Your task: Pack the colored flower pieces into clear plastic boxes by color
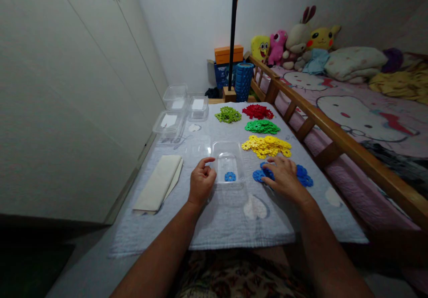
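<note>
A clear plastic container (228, 151) lies on the pale blue cloth (234, 226) straight ahead, with one blue snowflake disc (230, 176) inside. My left hand (201, 181) rests against the container's left side, fingers curled with the index finger out. My right hand (282, 175) lies palm down on the pile of blue discs (303, 176), fingers pressing into it. Beyond are piles of yellow discs (267, 146), green discs (262, 126), red discs (257, 111) and light green discs (228, 114).
Several empty clear containers (175, 97) with lids stand at the far left of the cloth. A folded cream cloth (159, 183) lies at the left. A wooden bed rail (327, 126) runs along the right, plush toys (297, 37) behind. A black pole (233, 35) stands at the back.
</note>
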The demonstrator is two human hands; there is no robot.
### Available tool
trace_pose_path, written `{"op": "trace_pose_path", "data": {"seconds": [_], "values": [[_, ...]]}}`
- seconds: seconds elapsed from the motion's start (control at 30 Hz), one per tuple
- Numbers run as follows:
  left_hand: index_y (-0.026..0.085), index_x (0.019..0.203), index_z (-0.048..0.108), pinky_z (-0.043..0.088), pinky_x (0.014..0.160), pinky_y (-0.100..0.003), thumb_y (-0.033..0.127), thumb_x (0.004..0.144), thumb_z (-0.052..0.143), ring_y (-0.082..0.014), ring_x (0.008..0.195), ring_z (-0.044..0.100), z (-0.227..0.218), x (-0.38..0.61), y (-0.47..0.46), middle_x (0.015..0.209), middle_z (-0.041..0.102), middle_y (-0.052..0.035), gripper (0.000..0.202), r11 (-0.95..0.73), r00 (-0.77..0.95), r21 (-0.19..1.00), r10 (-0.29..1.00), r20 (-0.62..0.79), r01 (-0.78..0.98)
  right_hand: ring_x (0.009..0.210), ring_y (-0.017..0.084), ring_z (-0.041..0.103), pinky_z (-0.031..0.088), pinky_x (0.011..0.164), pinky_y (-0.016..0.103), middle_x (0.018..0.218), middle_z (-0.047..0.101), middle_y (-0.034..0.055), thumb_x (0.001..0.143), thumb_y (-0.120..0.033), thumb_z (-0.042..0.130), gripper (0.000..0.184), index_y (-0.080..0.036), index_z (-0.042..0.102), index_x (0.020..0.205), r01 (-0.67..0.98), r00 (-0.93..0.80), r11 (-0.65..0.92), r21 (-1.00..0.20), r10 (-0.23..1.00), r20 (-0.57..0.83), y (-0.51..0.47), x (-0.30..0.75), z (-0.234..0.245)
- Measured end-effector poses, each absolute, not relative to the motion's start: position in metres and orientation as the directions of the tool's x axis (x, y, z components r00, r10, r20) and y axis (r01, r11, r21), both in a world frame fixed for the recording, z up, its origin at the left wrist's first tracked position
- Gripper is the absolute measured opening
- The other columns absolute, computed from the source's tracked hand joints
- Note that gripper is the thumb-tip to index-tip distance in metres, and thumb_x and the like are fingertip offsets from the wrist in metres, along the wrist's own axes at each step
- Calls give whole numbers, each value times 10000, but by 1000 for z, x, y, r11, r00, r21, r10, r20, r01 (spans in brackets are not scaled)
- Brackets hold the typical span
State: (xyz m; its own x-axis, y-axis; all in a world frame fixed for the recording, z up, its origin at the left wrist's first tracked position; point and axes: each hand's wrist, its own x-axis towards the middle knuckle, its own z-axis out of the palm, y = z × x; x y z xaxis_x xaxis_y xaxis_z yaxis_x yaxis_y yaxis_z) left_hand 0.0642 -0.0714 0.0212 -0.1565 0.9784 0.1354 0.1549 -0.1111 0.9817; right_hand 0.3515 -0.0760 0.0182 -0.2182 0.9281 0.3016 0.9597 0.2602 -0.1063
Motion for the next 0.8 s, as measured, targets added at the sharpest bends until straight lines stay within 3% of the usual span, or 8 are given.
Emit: {"op": "trace_pose_path", "data": {"seconds": [0.17,0.3,0.53,0.67,0.8], "values": [[169,1062,655,244,517,-210,277,779,611,-93,479,295,21,61,-70,521,327,110,307,-107,-156,982,979,131,156,1230,371,467,306,1042,587,1280,639,102,825,-279,722,200,-290,768,1020,959,-227,267,-97,924,307,-77,346,13],[169,1100,632,235,514,-216,360,834,627,-94,488,275,21,61,-70,542,296,112,328,-98,-143,990,983,112,105,1192,355,487,324,1029,554,1256,654,93,816,-232,722,211,-304,786,1004,954,-238,283,-100,916,322,-75,349,13],[175,1097,641,226,512,-216,357,826,625,-94,488,283,20,62,-71,544,301,108,326,-87,-129,992,987,99,95,943,289,564,366,883,452,935,709,90,837,-220,667,171,-277,796,934,956,-228,268,-119,933,278,-73,348,13],[167,1077,651,235,519,-216,323,822,613,-93,496,290,20,62,-71,545,315,104,301,-99,-133,988,984,114,115,883,267,607,357,896,450,846,731,57,832,-200,662,151,-284,784,863,939,-182,251,-236,943,277,-73,349,24],[153,1063,653,249,531,-217,303,835,597,-93,509,292,20,62,-72,553,318,102,279,-104,-123,985,985,122,140,930,248,640,386,882,410,928,761,38,865,-224,634,140,-268,764,890,850,-217,314,-424,941,261,-69,339,55]]}}
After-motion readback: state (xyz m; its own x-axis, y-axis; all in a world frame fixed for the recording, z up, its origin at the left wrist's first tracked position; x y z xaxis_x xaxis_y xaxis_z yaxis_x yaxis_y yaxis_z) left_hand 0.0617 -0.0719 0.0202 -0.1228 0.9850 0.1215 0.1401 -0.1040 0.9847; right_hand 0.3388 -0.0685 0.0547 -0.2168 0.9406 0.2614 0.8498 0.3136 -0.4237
